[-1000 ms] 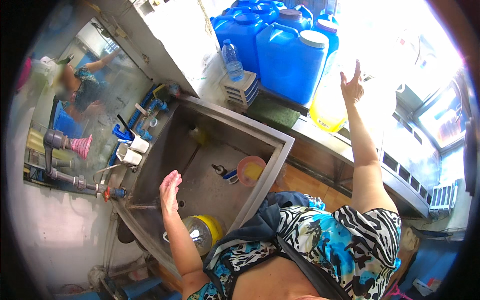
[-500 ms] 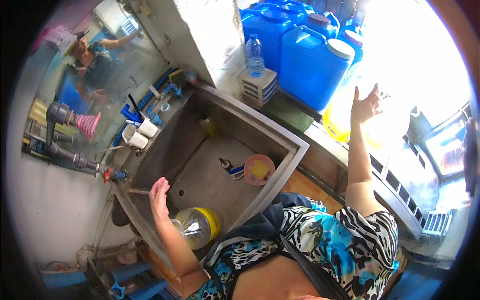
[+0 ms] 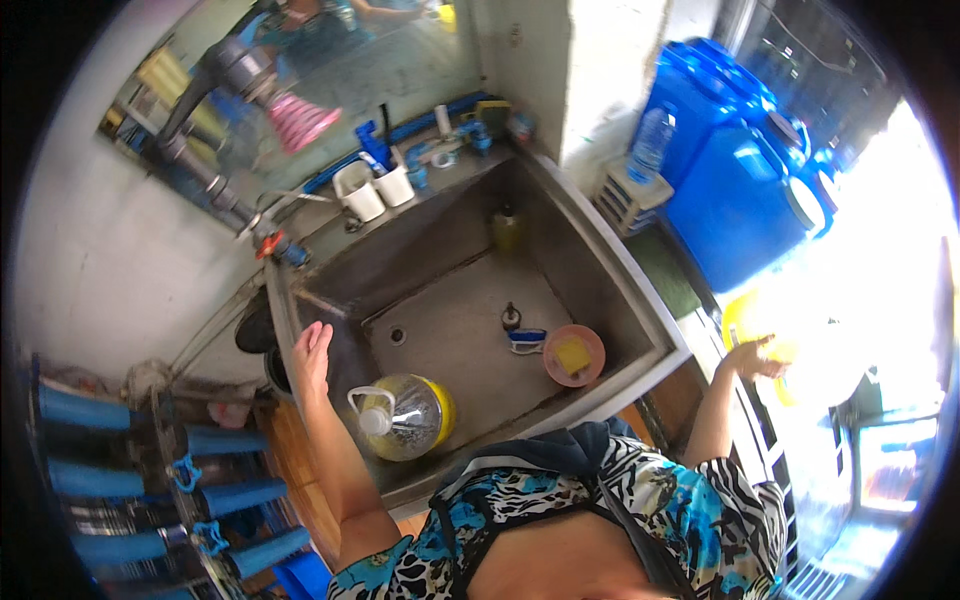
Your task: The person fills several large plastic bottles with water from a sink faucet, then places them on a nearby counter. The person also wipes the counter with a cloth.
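Observation:
My left hand (image 3: pixel 313 355) is open with its fingers stretched out, over the left rim of a steel sink (image 3: pixel 640 372), and holds nothing. Just right of that forearm, a clear plastic jug (image 3: pixel 405 425) with a yellow band, white cap and handle stands in the sink. My right hand (image 3: pixel 755 358) reaches to the ledge beside a yellow-banded container (image 3: pixel 738 318). Its fingers look bent, but strong window glare washes out their tips and whatever they touch. A pink bowl (image 3: pixel 590 345) with a yellow sponge (image 3: pixel 573 356) sits in the sink's right corner, near a blue-and-white brush (image 3: pixel 527 341).
Blue jerrycans (image 3: pixel 735 210) and a small water bottle (image 3: pixel 653 145) stand at the back right. White cups (image 3: pixel 358 192) line the sink's back edge below a mirror (image 3: pixel 400 60). A tap (image 3: pixel 285 247) juts in at the left. A yellowish bottle (image 3: pixel 506 230) stands in the far corner.
The view has turned, so the sink and jerrycans sit farther right. My right hand has come down and nearer, from spread fingers above the ledge to beside the yellow-banded container. My left hand remains stretched out.

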The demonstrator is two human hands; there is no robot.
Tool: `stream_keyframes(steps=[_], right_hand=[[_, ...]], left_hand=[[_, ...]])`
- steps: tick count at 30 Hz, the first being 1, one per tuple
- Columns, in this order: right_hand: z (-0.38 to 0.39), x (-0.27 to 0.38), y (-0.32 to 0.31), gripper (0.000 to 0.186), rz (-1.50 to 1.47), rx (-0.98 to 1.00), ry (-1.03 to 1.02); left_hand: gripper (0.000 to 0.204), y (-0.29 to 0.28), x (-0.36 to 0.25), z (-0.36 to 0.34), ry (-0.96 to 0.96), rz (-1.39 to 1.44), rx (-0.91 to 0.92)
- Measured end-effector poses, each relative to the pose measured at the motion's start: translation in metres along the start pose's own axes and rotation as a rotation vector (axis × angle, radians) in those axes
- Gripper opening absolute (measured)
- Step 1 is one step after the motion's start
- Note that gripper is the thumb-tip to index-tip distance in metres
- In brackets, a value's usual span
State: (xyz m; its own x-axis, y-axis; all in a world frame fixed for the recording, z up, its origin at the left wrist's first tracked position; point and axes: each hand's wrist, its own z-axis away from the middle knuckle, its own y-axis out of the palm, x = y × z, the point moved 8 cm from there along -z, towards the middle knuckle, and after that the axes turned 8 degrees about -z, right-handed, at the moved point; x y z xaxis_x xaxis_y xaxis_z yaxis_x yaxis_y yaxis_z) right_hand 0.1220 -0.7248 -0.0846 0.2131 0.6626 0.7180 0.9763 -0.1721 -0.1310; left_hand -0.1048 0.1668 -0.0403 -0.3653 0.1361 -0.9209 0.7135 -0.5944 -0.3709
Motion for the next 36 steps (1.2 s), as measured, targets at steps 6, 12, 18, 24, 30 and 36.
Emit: stream_keyframes(steps=[6,12,18,24,30,36], right_hand=[[0.056,-0.127,0.067,0.082,-0.683,0.245,1.185],[0.043,-0.094,0.098,0.083,-0.971,0.348,1.346],[0.012,-0.077,0.092,0.083,-1.215,0.197,1.308],[-0.011,-0.063,0.091,0.084,-1.270,0.164,1.265],[0.029,-0.080,0.103,0.080,-0.808,0.039,1.367],[0.019,0.068,0.077,0.046,-0.611,0.350,0.618]], left_hand=[[0.055,-0.011,0.000,-0.027,0.139,-0.229,-0.096],[0.052,0.045,-0.031,-0.041,0.358,-0.421,-0.007],[0.071,0.117,-0.059,0.020,0.350,-0.707,0.567],[0.111,0.095,-0.001,0.114,0.066,-1.049,1.038],[0.076,0.044,0.014,0.118,0.082,-1.216,0.795],[0.038,0.050,0.007,0.097,0.003,-0.663,0.541]])
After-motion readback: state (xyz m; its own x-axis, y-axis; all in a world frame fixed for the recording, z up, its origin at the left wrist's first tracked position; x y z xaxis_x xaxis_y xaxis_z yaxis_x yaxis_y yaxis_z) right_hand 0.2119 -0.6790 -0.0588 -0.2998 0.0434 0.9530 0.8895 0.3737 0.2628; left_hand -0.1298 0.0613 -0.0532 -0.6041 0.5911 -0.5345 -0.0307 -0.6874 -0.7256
